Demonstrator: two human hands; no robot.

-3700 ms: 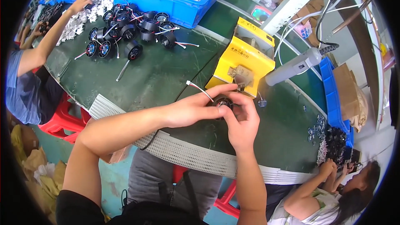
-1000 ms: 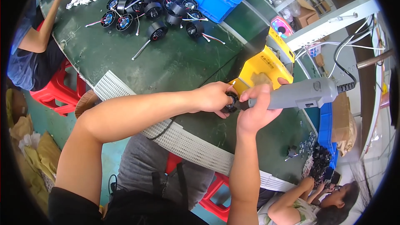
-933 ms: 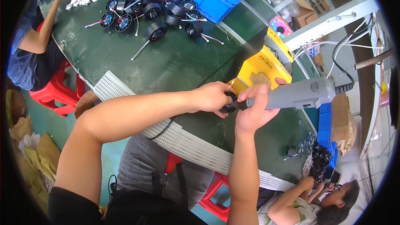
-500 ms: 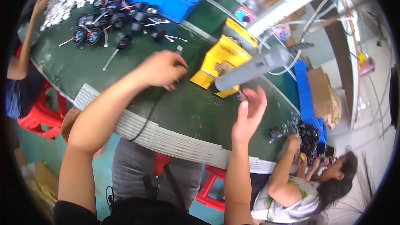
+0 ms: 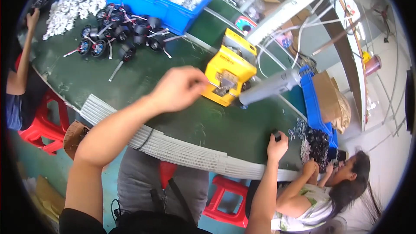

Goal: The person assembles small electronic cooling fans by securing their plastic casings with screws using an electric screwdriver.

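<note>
My left hand (image 5: 181, 87) is closed in a pinch on a thin, silvery thing whose kind I cannot make out. Its tip reaches the metal mechanism on the front of a yellow screw feeder (image 5: 226, 63). To the right of the feeder, a grey electric screwdriver (image 5: 274, 87) hangs at a slant, with neither hand on it. Farther right, near the bench edge, my right hand (image 5: 277, 148) grips a small black part (image 5: 276, 135). The fingers hide most of that part.
Black round housings (image 5: 128, 52) with wires lie on the green bench. Behind them are white pieces (image 5: 76, 11) and a blue bin (image 5: 173, 19). White ribbed strips (image 5: 186, 152) line the near edge. A co-worker (image 5: 303, 190) handles parts at right; another's arm (image 5: 27, 47) shows at left.
My left hand has moved right and reaches the feeder. My right hand has left the screwdriver's tip, moved right and lower, and now holds a black part. The screwdriver has shifted slightly.
</note>
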